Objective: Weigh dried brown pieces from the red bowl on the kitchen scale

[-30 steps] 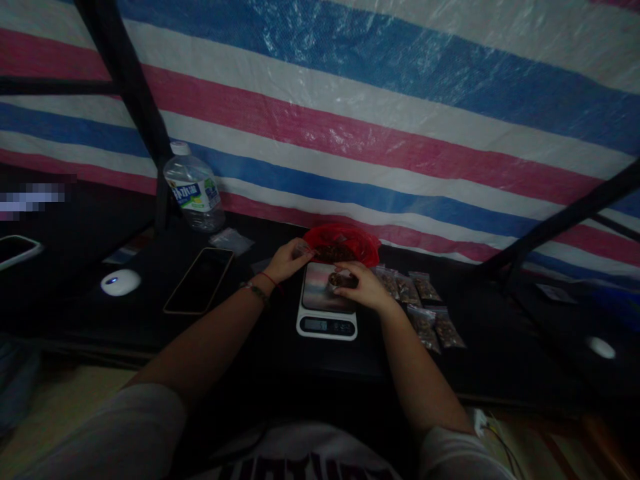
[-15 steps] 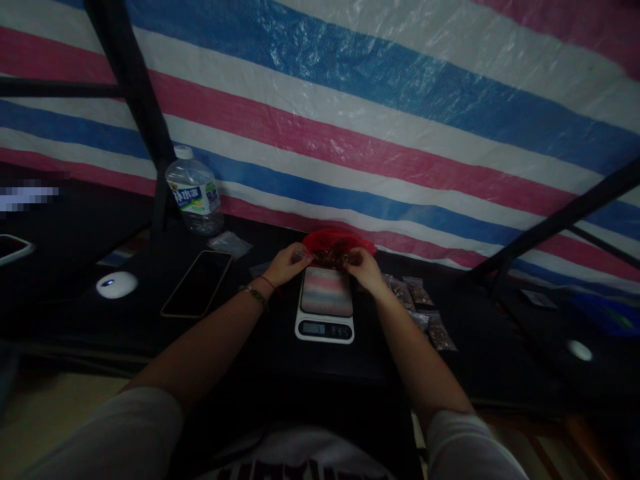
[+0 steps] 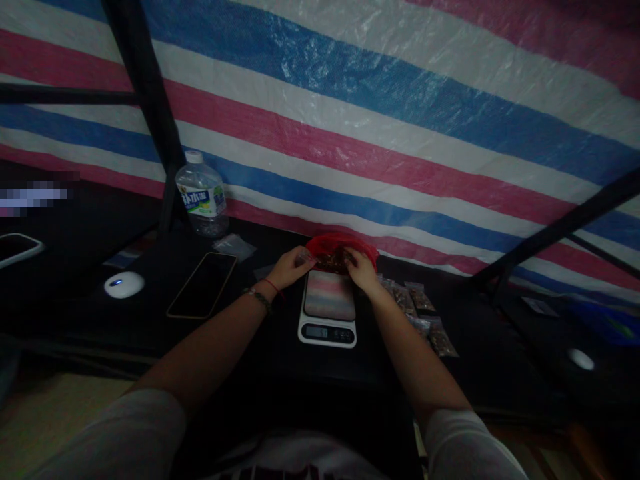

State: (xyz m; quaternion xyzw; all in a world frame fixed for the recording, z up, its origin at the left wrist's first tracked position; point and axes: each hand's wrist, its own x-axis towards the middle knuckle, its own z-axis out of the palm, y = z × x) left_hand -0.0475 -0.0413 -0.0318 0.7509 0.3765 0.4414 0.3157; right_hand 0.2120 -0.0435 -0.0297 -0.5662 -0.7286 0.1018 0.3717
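Behind the kitchen scale (image 3: pixel 327 333) lies an opened red plastic bag (image 3: pixel 345 241) with small brownish pieces (image 3: pixel 330 259) in it. My left hand (image 3: pixel 290 267) is at the bag's left edge, its fingers pinched on what looks like a small clear plastic bag (image 3: pixel 304 255). At the right side of the red bag, my right hand (image 3: pixel 361 270) has its fingers curled down among the brownish pieces; what they grip is hidden. The scale has a bare plate and a lit display. To the right of my right forearm lie several small filled zip bags (image 3: pixel 419 297).
On the left are a phone (image 3: pixel 203 285), a white rounded device (image 3: pixel 124 285), clear plastic bags (image 3: pixel 235 247) and a large plastic bottle (image 3: pixel 203 193). A striped plastic sheet (image 3: pixel 350 120) hangs behind the black table. Dark metal bars (image 3: pixel 150 87) slant at both sides.
My right hand has shifted slightly, its fingers now reaching further into the red bag. My left hand stays at the bag's left edge. The whole view has shifted a little.
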